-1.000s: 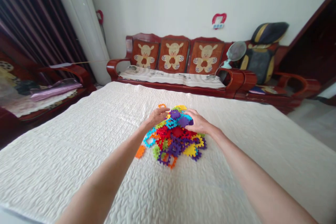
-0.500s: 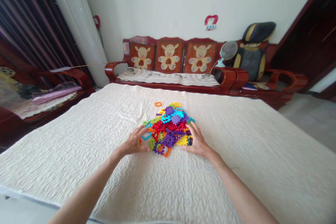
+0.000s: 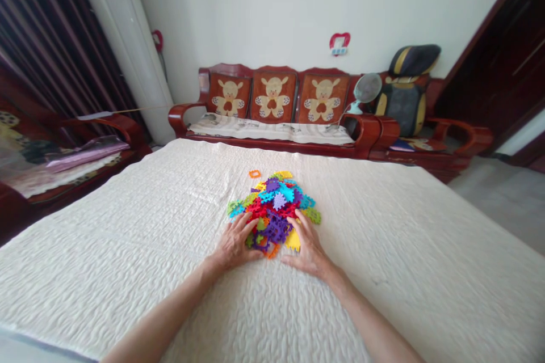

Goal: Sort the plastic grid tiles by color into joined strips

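A heap of colourful plastic pieces with notched, puzzle-like edges [image 3: 276, 227] lies on the cream quilted cover [image 3: 128, 227]. Purple, red, yellow, blue, green and orange ones overlap in it. My left hand [image 3: 238, 244] curves around the near left side of the heap, fingers apart and touching pieces. On the near right side my right hand [image 3: 309, 247] does the same, beside a yellow piece [image 3: 293, 240]. Neither hand grips a piece. An orange square frame piece [image 3: 254, 174] lies apart, beyond the heap. Pieces under my fingers are partly hidden.
Behind the covered surface stands a red-brown wooden sofa [image 3: 255, 139] with bear-patterned cushions [image 3: 272, 96]. A small fan [image 3: 367, 88] and a chair with a black-and-yellow massage cushion [image 3: 402, 105] are at the right. Another wooden armchair [image 3: 123, 125] stands at the left.
Both hands have moved inward, closer together, pressing the near sides of the heap. The near part of the heap is narrower, and some pieces have shifted. The view has tilted slightly.
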A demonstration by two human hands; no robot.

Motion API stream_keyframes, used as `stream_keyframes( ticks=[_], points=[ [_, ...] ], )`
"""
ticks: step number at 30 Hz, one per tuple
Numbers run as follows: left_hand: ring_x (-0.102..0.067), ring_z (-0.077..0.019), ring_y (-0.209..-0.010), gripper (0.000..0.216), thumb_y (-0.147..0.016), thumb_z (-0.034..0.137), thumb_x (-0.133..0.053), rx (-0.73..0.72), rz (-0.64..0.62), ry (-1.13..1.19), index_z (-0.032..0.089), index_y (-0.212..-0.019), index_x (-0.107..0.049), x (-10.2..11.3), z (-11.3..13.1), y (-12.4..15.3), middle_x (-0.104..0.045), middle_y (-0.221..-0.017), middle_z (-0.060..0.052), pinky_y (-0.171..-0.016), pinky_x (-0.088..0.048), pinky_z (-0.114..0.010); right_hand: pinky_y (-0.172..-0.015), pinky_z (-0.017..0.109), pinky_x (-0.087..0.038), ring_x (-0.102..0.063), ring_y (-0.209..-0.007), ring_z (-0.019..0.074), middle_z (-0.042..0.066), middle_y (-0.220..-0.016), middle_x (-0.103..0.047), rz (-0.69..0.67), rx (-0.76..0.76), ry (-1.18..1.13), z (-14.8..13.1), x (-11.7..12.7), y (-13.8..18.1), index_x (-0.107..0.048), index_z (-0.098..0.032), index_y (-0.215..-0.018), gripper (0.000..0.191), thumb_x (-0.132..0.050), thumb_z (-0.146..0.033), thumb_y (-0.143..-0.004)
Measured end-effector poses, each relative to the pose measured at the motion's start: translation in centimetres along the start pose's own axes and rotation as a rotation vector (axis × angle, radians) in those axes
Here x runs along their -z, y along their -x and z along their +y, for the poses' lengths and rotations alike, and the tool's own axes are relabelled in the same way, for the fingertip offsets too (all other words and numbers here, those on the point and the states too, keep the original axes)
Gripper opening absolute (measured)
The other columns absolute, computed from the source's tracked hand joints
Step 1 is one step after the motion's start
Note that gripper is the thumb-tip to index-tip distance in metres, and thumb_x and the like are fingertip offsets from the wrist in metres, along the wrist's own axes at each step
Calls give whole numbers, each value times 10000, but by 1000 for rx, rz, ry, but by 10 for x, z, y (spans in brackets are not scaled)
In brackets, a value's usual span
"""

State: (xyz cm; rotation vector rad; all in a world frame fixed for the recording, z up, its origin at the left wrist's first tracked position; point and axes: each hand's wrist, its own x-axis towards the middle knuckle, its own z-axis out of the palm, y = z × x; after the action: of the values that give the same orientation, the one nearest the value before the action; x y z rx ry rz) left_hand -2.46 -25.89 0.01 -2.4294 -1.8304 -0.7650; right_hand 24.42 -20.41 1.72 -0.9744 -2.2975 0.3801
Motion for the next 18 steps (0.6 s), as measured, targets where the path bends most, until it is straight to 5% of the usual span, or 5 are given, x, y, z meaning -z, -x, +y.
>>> stream_keyframes(
  ticks=[6,18],
  points=[
    [-486,-329,-1280,723,-770,640,-620,-23,109,24,234,-1359,-516,-5,-3,-11,-540,-1370,-145,-1068,-411,-491,-1152,504,-308,-277,-1428,283,124,-1523,-278,184,8,-92,-4,-7,-10,-366,-236,-1397,716,-641,-189,-738],
    [-603,-264,-1109,417,-877,456,-576,91,276,47,224,-1223,-598,0,-2,-59,-658,-1184,-116,-970,-479,-424,-1075,521,-394,-478,-1263,295,139,-1338,-506,386,-76,-128,7,-12,-52,-361,-212,-1402,641,-581,-261,-802]
  ],
)
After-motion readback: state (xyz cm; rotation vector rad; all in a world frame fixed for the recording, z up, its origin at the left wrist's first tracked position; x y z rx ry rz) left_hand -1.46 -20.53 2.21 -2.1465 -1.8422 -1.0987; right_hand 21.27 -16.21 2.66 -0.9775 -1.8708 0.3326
